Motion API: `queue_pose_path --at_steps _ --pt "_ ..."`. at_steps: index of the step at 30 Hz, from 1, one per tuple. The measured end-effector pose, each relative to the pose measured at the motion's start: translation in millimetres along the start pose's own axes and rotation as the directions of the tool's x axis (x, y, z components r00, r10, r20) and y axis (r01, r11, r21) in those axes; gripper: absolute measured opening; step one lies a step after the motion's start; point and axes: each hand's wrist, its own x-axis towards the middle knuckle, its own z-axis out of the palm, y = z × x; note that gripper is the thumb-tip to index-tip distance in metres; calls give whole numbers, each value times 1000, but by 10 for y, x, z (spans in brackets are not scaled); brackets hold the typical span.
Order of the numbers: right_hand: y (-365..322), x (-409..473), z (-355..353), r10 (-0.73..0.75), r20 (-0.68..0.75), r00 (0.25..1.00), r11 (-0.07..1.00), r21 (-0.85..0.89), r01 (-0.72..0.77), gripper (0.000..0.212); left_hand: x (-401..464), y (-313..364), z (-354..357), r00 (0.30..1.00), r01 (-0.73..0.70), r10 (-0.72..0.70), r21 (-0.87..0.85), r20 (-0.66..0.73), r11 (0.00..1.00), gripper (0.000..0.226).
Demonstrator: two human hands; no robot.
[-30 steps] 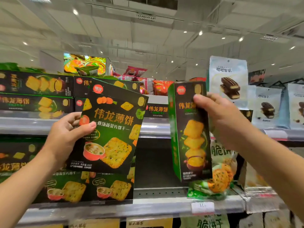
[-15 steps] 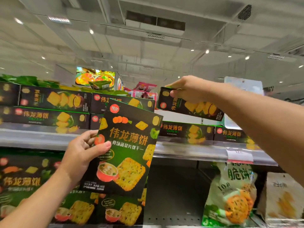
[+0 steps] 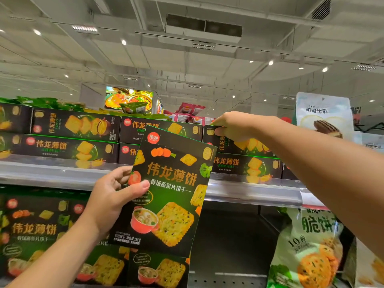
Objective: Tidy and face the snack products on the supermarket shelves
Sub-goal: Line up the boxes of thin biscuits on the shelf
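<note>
From my head camera, the grey metal upper shelf [image 3: 62, 173] is largely faced: dark green flat cracker cartons [image 3: 70, 146] lie two high along it, labels outward. My right hand [image 3: 232, 126] reaches up over that shelf, fingers curled round the end of the narrow dark green cracker box [image 3: 245, 143] lying on its side on top of the stack at the row's right end; I judge it nearly seated. My left hand [image 3: 110, 198] grips the wide dark green cracker box with the red soup-cup picture [image 3: 166, 190] by its left edge, thumb across the front, held upright and a little tilted in front of the shelf's lip. That one has yet to be shelved. Below the shelf, a bare gap sits between matching boxes and a pale green biscuit bag [image 3: 307, 246], so facing there looks unfinished.
</note>
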Motion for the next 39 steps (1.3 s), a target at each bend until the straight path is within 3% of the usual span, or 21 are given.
queue_pose_path --at_steps 6,8,10,12,13,14,16,18,20,22,25,27,29,31,33,36,39 --pt "-59 -65 9 27 24 999 999 42 -28 33 20 2 -1 1000 18 -18 9 25 1000 51" --pt "-88 -143 -22 30 -29 999 995 98 -27 39 11 9 6 1000 13 -14 6 16 1000 58" --pt "-157 -317 -25 46 -255 966 975 223 12 38 -1 23 21 1000 11 -11 1 3 1000 64" --pt "-300 -602 85 36 -566 824 932 317 177 29 -13 29 26 1000 20 -20 -11 7 1000 63" --pt "-401 -783 190 60 -652 756 890 378 255 24 -18 35 30 1000 27 -27 -13 14 1000 61" --pt "-513 -974 322 109 -672 733 831 466 303 20 -18 36 38 999 32 -32 -6 18 999 58" --pt "-721 -1326 602 208 -606 768 704 638 313 14 -28 47 64 999 40 -40 10 10 999 54" --pt "-882 -1585 825 313 -452 835 564 796 219 15 -68 57 98 999 41 -41 5 24 999 47" --pt "-963 -1728 981 406 -171 898 327 945 32 33 -147 62 147 995 48 -48 -5 89 999 40" --pt "-973 -1810 1101 372 87 924 111 984 -138 55 -232 34 228 986 55 -51 -24 158 998 41" --pt "-920 -1949 1180 242 151 958 -85 987 -135 58 -331 -26 389 986 6 -11 30 165 1000 50" --pt "-837 -2044 1173 201 153 967 -154 980 -123 54 -368 -77 478 985 -17 -16 185 173 983 65" --pt "-720 -2138 1163 196 157 968 -155 980 -128 54 -385 -133 518 966 -144 41 398 257 906 67" --pt "-585 -2225 1166 247 131 960 -78 990 -116 56 -337 -100 533 908 -366 201 466 367 805 45" --pt "-461 -2312 1196 322 81 943 20 996 -92 57 -206 -128 518 858 -499 305 532 413 684 43" --pt "-359 -2407 1314 364 37 931 86 994 -74 64 6 -278 460 850 -522 297 771 435 365 60" --pt "-292 -2463 1497 395 39 918 133 986 -100 67 -17 -498 444 831 -532 241 843 501 82 62"
